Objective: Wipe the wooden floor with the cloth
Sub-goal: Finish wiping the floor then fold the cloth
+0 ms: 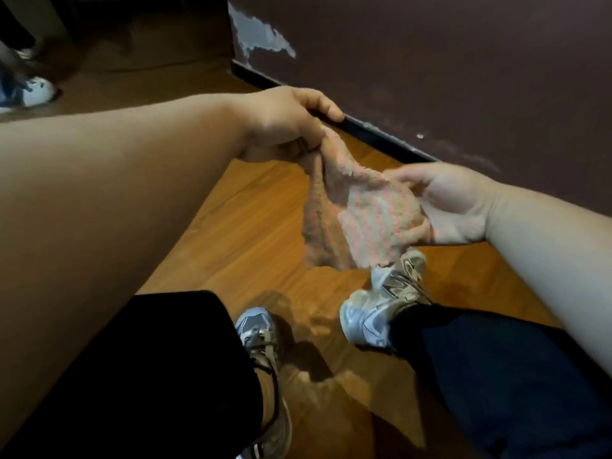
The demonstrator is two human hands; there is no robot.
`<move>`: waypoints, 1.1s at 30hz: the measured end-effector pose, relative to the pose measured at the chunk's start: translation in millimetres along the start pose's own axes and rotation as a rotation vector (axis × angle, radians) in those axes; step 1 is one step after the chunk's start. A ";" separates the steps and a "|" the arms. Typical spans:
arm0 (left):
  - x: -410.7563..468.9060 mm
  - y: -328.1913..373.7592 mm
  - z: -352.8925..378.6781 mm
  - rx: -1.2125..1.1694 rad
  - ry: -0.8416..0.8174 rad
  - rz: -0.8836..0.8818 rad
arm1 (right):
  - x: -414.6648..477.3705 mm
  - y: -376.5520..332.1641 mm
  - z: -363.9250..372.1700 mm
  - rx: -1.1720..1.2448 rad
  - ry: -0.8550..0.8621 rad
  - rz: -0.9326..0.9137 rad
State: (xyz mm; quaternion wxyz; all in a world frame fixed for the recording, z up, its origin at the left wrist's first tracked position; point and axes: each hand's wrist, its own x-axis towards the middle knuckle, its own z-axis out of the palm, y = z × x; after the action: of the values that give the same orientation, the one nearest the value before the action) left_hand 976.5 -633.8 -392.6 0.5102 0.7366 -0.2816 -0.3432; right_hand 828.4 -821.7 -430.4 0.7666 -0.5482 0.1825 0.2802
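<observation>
Pinkish fuzzy terry cloth (361,213) is mid-frame, held up off the brown wooden plank floor (245,226) and stretched between both hands. Left hand (284,124), at the cloth's 11 o'clock, pinches the top corner with curled fingers. Right hand (453,207), at 3 o'clock, is palm-up, its fingers wrapped into the cloth's right edge. The cloth's lower edge hangs free. Two grey sneakers (381,306) at 6 o'clock. Black skirting board (374,130) under a dark maroon wall (430,61) at 1 o'clock.
</observation>
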 end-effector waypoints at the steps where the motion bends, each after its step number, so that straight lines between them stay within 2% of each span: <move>1: 2.7 2.0 7.9 -0.055 0.034 0.025 | -8.5 2.3 -0.5 -0.032 0.011 -0.014; 4: 13.4 10.8 51.2 -0.297 0.129 0.119 | -45.3 19.5 -9.5 -0.036 -0.057 -0.031; 5: 14.5 9.2 66.0 -0.405 0.166 0.094 | -51.7 26.2 -11.4 -0.037 -0.084 -0.032; 7: 15.9 6.8 105.1 -0.488 0.182 -0.092 | -68.8 41.0 -20.3 -0.031 -0.078 -0.104; 9: 11.4 0.7 141.4 -0.413 0.007 -0.324 | -83.9 58.7 -33.4 0.037 0.049 -0.254; 11: 5.7 -2.6 171.1 -0.357 -0.244 -0.445 | -103.8 76.2 -49.5 0.142 0.249 -0.363; 13: -1.8 -1.9 199.7 -0.280 -0.391 -0.406 | -130.2 96.9 -63.0 0.185 0.367 -0.382; 14: -4.9 0.7 216.1 -0.258 -0.410 -0.348 | -147.9 107.6 -67.5 0.185 0.401 -0.373; 17: -12.7 6.4 261.7 -0.317 -0.336 -0.233 | -202.0 134.5 -77.4 0.124 0.530 -0.333; 21: -36.9 5.5 313.5 -0.207 -0.533 -0.375 | -257.7 154.5 -73.6 0.021 0.597 -0.371; 22: -42.3 5.4 326.3 -0.189 -0.552 -0.353 | -267.8 158.9 -69.2 -0.002 0.595 -0.366; 26: -60.8 21.3 366.0 -0.227 -0.494 -0.135 | -301.7 184.7 -56.2 -0.052 0.647 -0.329; 31: -76.6 29.9 380.6 -0.220 -0.441 -0.057 | -337.2 216.1 -60.6 0.126 0.916 -0.329; 33: -85.6 32.4 385.6 -0.174 -0.422 -0.022 | -348.4 227.7 -59.1 0.045 1.024 -0.343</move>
State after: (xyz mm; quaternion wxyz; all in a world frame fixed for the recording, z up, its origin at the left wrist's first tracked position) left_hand 616.8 -794.0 -437.3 0.4980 0.6048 -0.3431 -0.5182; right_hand 416.2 -902.3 -413.6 0.6258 -0.6201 0.4467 -0.1560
